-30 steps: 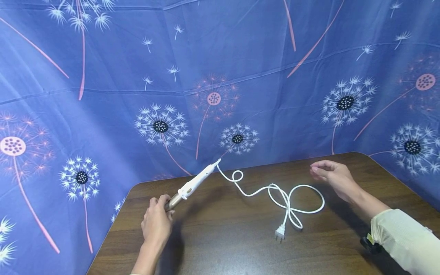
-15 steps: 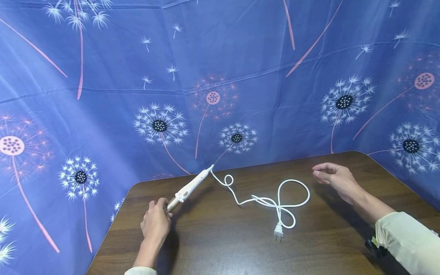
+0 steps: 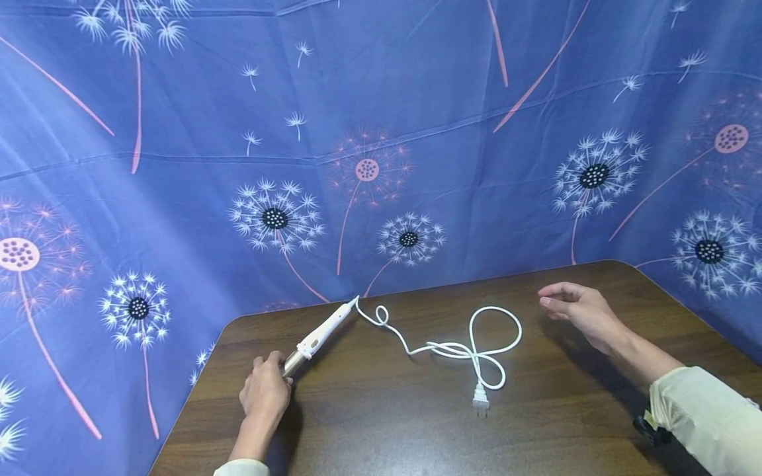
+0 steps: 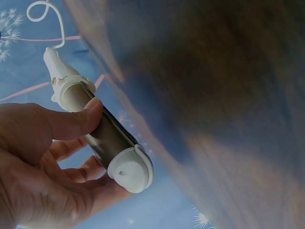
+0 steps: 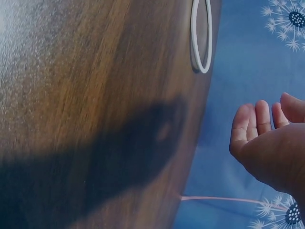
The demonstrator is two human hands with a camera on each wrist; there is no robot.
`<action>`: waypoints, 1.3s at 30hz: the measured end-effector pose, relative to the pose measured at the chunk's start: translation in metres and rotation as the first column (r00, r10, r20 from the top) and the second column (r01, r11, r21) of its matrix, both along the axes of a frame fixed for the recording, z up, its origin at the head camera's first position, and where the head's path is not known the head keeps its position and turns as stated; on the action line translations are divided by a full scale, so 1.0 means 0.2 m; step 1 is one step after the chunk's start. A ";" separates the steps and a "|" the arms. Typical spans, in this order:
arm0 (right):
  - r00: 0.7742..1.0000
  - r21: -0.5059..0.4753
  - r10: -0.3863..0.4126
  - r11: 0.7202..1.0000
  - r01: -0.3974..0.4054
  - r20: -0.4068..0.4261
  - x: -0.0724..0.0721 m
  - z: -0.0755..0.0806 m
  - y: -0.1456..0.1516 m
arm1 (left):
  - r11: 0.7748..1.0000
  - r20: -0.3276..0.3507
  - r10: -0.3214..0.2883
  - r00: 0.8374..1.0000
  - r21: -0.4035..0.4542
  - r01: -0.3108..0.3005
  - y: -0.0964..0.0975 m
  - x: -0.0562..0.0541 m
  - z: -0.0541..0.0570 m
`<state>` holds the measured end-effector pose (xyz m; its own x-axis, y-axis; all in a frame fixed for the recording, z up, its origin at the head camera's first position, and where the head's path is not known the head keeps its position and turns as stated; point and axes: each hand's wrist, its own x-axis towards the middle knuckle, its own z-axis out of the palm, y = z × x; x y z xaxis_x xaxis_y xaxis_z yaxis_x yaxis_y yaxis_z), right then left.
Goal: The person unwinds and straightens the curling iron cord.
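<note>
My left hand point(image 3: 266, 391) grips a white curling iron point(image 3: 322, 332) round its gold-brown barrel point(image 4: 110, 136). In the left wrist view the thumb lies along the barrel, the fingers are behind it, and the white end cap point(image 4: 131, 172) faces the camera. In the head view the handle slants up and away to the right. From the handle's end a white cord point(image 3: 457, 349) runs right in loose loops over the table to a two-prong plug point(image 3: 480, 398). My right hand point(image 3: 586, 316) hovers right of the cord with relaxed, slightly bent fingers, holding nothing.
The brown wooden table point(image 3: 381, 423) ends at a back edge close to a blue dandelion-print cloth point(image 3: 452, 165). The right hand's shadow falls on the table in the right wrist view. A dark object point(image 3: 650, 430) shows under the right sleeve point(image 3: 702, 413).
The curling iron has come down and slightly left with my left hand. Its cord has slid left across the table, the loops changing shape. My right hand has hardly moved.
</note>
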<state>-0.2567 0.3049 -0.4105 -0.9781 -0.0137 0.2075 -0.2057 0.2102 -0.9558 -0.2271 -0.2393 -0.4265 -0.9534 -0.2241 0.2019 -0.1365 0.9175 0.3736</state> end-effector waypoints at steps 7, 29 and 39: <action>1.000 0.056 -0.009 0.998 0.010 -0.006 0.00 0.00 -0.01 | 1.000 0.035 0.006 0.999 -0.015 -0.006 -0.01 0.00 -0.02; 1.000 0.101 -0.012 0.995 0.012 -0.004 0.01 0.00 -0.03 | 0.999 0.104 -0.011 0.995 -0.031 0.014 0.00 0.01 -0.02; 1.000 0.131 -0.018 0.991 0.017 0.006 0.02 0.01 -0.05 | 0.997 0.104 -0.051 0.993 -0.051 0.057 0.01 0.01 -0.02</action>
